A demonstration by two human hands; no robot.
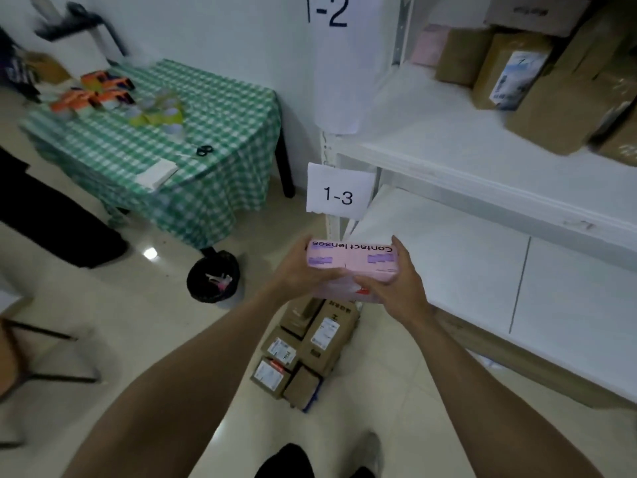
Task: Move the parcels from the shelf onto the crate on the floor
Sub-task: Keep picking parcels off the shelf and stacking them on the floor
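Two hands share the load: the left hand (296,272) and the right hand (401,288) each clamp one end of the pink parcel (351,262), probably to keep it level. It hangs in the air just off the end of the shelf (482,157), above the brown parcels (305,353) stacked on the largely hidden crate (312,404). It is a flat, oblong carton printed "Contact lenses", the lettering upside down to the holder, with what may be a second pale pack pressed beneath it.

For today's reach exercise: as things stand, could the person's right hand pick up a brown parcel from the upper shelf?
Probably not yet: the right hand and left hand both grip the pink box. Nothing stands before the brown parcels on the upper shelf.
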